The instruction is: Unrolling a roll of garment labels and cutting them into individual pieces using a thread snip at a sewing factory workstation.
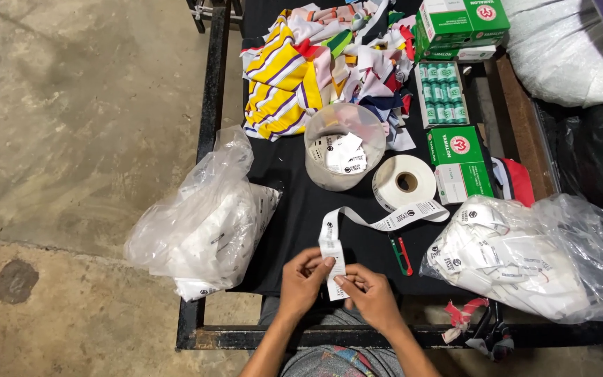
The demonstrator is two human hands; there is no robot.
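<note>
The left hand (303, 281) and the right hand (371, 297) meet low over the black table (294, 209). Both pinch the end of a long white printed label ribbon (332, 255), fingers pressed close on it. The ribbon runs up and right to a white paper roll (403, 181). Beside the roll stands a round clear plastic tub (344, 146) with cut white labels inside. Small red and green snips (401, 255) lie just right of the hands. Clear plastic bags of white labels sit at the left (204, 220) and the right (525, 258). Green and white boxes (460, 164) stand further back, near a pile of bright cloth scraps (315, 66).
</note>
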